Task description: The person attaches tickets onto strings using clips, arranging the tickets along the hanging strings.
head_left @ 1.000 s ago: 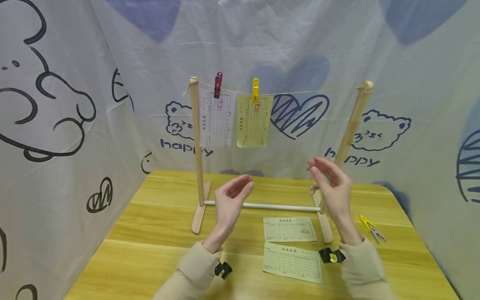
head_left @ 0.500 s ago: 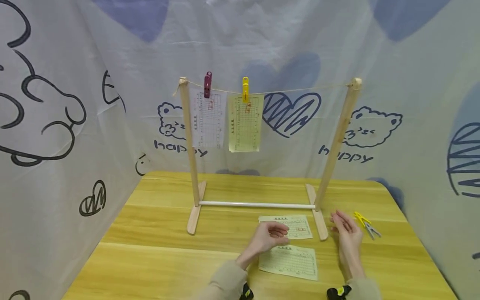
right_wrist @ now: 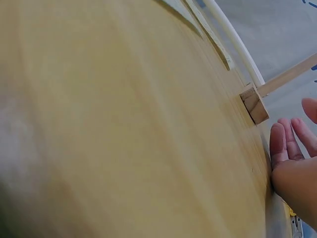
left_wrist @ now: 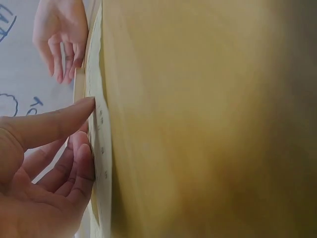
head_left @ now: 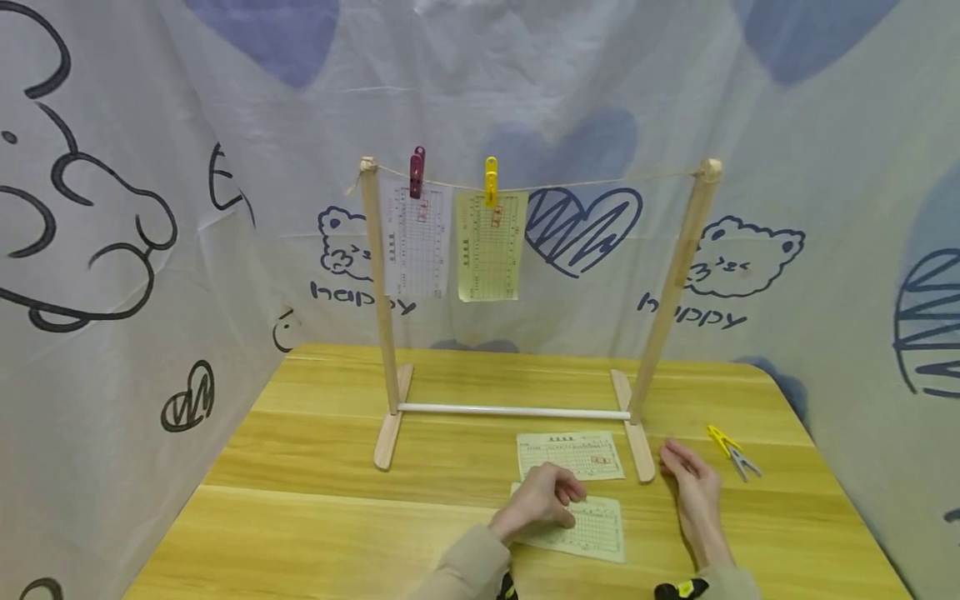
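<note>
My left hand (head_left: 542, 498) touches the near pale green printed form (head_left: 592, 533), covering its upper left part. In the left wrist view the thumb (left_wrist: 54, 124) and bent fingers meet the paper (left_wrist: 101, 163) with a gap between them. A second green form (head_left: 573, 454) with a red stamp lies just behind it. My right hand (head_left: 693, 492) rests on the table with relaxed fingers and nothing in them, right of the stand's foot. Nearest to it lie a yellow clothespin (head_left: 722, 439) and a grey clothespin (head_left: 742, 461), touching or crossing.
A wooden stand with two posts (head_left: 678, 283), a white crossbar (head_left: 510, 410) and a string stands behind the forms. From the string hang a white form (head_left: 416, 250) under a maroon clip (head_left: 417, 173) and a green form (head_left: 491, 258) under a yellow clip (head_left: 491, 182). Printed cloth surrounds the table (head_left: 300, 500).
Both hands have come down from in front of the stand to the table. The left hand has reached the near form, which has slid slightly left. The right hand has settled beside the clothespins.
</note>
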Demonstrator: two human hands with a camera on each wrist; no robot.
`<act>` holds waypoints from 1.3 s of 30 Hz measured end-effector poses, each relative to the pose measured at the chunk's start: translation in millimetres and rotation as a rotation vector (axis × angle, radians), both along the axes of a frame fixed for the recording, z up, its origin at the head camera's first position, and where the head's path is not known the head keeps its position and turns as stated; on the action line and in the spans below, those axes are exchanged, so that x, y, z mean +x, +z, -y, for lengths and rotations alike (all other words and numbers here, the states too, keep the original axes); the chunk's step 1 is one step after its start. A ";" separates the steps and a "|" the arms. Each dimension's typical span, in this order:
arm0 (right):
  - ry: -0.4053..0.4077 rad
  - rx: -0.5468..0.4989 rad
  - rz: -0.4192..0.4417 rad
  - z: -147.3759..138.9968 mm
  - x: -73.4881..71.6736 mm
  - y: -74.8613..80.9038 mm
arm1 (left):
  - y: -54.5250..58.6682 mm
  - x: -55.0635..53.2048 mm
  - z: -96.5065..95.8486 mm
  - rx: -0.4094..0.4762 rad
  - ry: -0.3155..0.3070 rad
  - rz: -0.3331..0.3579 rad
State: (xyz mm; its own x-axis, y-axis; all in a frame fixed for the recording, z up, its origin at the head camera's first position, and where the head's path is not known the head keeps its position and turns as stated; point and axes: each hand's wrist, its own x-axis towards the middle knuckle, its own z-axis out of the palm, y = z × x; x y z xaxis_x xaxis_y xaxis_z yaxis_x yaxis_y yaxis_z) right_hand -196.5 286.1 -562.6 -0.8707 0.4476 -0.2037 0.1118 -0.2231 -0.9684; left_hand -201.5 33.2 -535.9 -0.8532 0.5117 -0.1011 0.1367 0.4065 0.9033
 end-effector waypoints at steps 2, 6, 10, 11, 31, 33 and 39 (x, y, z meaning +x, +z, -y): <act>0.008 0.004 0.006 -0.8 0.0 -1.0 | -0.6 0.2 6.1 -0.001 0.001 -0.005; 0.031 0.015 0.009 -1.5 1.0 -1.4 | -1.6 0.5 21.9 0.019 0.012 0.011; 0.047 0.029 0.018 -1.6 2.0 -0.9 | -2.1 -0.4 44.0 0.031 0.033 0.016; 0.050 0.029 0.020 -1.5 2.2 -1.0 | -2.7 -1.1 50.7 0.031 0.036 0.011; 0.069 0.130 0.064 -0.6 0.4 -2.6 | 7.8 -21.2 115.3 -0.042 0.077 -0.016; 0.082 0.140 0.062 -0.8 0.5 -2.8 | 3.4 -22.9 111.6 -0.063 0.072 -0.043; 0.091 0.148 0.083 -1.1 0.6 -1.5 | -2.5 -23.8 114.9 -0.106 0.090 -0.104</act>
